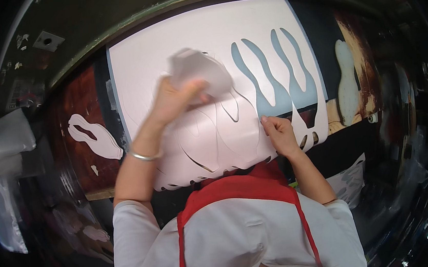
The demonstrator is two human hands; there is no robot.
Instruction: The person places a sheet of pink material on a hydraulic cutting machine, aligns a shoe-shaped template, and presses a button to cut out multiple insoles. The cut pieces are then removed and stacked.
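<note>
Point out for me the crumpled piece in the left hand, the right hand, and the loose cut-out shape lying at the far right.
crumpled pale piece (203,70), head view, on its bunched middle above the fingers.
right hand (279,135), head view, on the back of the hand pressing the sheet.
loose cut-out shape (347,87), head view, on its wide lower half.

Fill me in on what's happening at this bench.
A person in a red apron is pulling die-cut pieces from a pale pink sheet on a worn workbench. The left hand grips a bunch of cut pieces; the right hand presses the sheet near its lower edge. Two slender cut-outs are already empty, and loose pieces lie on either side.
</note>
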